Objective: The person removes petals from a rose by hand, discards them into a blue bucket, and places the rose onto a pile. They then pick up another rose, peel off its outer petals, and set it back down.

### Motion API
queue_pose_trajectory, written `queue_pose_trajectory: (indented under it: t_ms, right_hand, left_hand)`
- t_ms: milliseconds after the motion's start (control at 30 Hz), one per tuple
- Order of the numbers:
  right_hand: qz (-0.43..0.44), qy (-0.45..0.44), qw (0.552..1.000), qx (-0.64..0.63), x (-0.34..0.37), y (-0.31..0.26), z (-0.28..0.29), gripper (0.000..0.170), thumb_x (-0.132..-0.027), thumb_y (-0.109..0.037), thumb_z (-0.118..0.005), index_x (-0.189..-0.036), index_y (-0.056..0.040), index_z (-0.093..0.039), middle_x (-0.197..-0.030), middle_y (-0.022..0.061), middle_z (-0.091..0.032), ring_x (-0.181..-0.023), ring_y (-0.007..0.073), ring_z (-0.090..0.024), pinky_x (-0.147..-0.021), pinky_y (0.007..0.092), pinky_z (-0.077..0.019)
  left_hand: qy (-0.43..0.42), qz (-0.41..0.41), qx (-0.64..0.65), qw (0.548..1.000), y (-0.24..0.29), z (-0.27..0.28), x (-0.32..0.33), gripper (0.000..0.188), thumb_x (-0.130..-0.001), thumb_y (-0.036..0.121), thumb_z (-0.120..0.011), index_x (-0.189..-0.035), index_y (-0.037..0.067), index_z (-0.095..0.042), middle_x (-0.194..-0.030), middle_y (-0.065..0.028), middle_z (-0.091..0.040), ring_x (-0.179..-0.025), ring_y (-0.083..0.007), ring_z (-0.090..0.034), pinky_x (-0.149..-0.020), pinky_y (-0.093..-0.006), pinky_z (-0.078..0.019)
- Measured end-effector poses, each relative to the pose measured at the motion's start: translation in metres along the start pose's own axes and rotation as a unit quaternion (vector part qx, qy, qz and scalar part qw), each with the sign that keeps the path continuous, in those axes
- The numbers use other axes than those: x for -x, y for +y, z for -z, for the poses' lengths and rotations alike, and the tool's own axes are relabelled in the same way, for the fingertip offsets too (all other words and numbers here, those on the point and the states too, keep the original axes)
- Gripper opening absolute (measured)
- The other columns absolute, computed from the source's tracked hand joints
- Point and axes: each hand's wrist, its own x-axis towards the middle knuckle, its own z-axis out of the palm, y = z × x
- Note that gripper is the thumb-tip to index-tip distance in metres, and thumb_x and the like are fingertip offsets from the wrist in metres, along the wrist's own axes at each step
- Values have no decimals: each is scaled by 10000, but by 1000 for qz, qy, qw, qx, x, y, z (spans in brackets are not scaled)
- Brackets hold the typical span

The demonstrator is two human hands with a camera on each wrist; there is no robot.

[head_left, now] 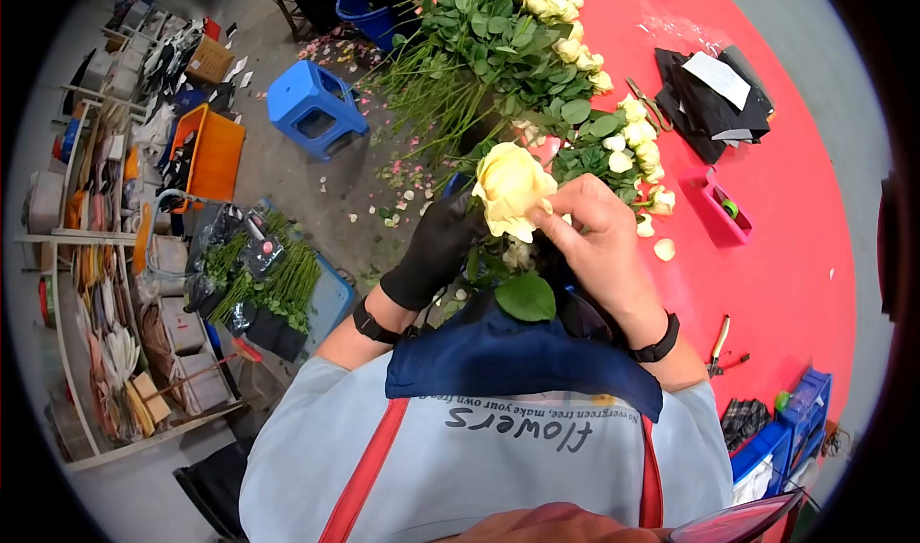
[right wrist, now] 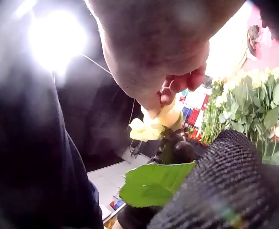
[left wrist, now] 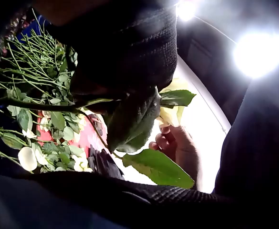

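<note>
A: We're looking down on the yellow rose, out in front of the navy cloth, caught between two hands; how does it lie from each?

B: From the right hand we have it directly to the left, and touching; thumb and forefinger pinch the rose at its near right edge, right on the outer petals

A: And the gloved left hand?

B: Over on the rose's left and beneath; in the right wrist view we see dark fingers curl in under it, gripping just below the bloom; so the left has the base, the right has the rim

A: The long axis, then; we catch what looks like its stem running across the left wrist view, away from the petals and past the glove; the far end we can't make out

B: While the face tips up toward us in the head view, a green leaf below it on the cloth side; we judge that it all turns on the line from centre out to rim, and there the right hand is nearer
</note>
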Motion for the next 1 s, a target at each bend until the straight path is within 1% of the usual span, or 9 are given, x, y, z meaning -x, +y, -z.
queue_pose_trajectory:
  t_ms: [167, 300, 433, 533, 633, 667, 767, 833, 1000]
  right_hand:
    - [133, 0, 985, 107, -3, -8, 3, 196, -685, -41, -753, -868, -77, -693, -831, 52, -608, -701, 245, -560, -620, 375, -421]
    - [201, -23, 973, 111, -7, -3, 7, 204, -685, -38, -748, -875, -77, -684, -943, 52, -668, -723, 234, -569, -640, 367, -418]
    - [134, -22, 991, 16, -7, 2, 6, 195, -695, -17, -732, -883, -61, -705, -974, 52, -694, -748, 219, -596, -689, 337, -456]
    - [85, -30, 994, -54, -5, 3, 7, 192, -711, 15, -701, -895, -33, -728, -991, 59, -701, -770, 179, -610, -718, 301, -486]
    - [-28, -7, 988, -149, -1, -1, 11, 180, -724, 33, -694, -897, -10, -721, -981, 83, -693, -780, 170, -611, -700, 291, -491]
    - [-32, 13, 988, -152, -1, -3, 13, 165, -739, 50, -684, -896, 7, -714, -973, 102, -686, -815, 172, -622, -697, 292, -498]
    - [4, -49, 991, -122, -1, -7, 32, 157, -739, 18, -738, -893, -2, -711, -968, 92, -686, -837, 191, -636, -714, 309, -501]
    - [41, -147, 988, -28, -7, -18, 41, 231, -708, -132, -834, -859, -30, -693, -912, 78, -672, -839, 235, -646, -748, 339, -503]
    - [3, -70, 998, -1, -14, -28, 26, 179, -763, -114, -799, -862, -15, -687, -835, 78, -651, -766, 227, -637, -651, 303, -498]
  left_hand:
    - [9, -11, 29, 999, -1, -3, -5, 353, -918, 188, -595, -1204, -18, -598, -1072, -51, -675, -920, -123, -638, -813, -275, -501]
    - [-18, 31, 36, 999, -2, 5, -4, 374, -956, 219, -555, -1252, -9, -552, -1133, -58, -641, -1003, -137, -614, -864, -288, -496]
    - [-20, 11, 62, 998, 0, 7, -3, 399, -957, 203, -559, -1298, 1, -512, -1165, -66, -623, -1045, -148, -605, -881, -300, -502]
    - [-27, 48, 30, 998, 9, 7, -3, 442, -854, 127, -674, -1258, -9, -560, -1114, -96, -652, -944, -175, -651, -817, -309, -531]
    - [49, 29, 110, 992, -2, 9, -2, 428, -861, 108, -672, -1256, -13, -559, -1103, -91, -649, -932, -173, -651, -802, -310, -534]
    - [40, -1, 39, 998, -4, 14, -6, 373, -889, 106, -646, -1233, -19, -575, -1045, -75, -662, -877, -161, -652, -793, -304, -534]
    - [-3, 40, -13, 999, 1, 29, -2, 365, -835, 87, -676, -1181, -14, -616, -1051, -63, -689, -934, -115, -633, -815, -290, -511]
    - [34, 40, -5, 999, -3, 28, -4, 334, -875, 96, -637, -1186, -23, -609, -1025, -58, -684, -850, -120, -635, -787, -282, -515]
    - [63, -10, -74, 995, 4, 8, -5, 289, -879, 94, -620, -1139, -31, -637, -978, -45, -689, -811, -98, -612, -731, -264, -489]
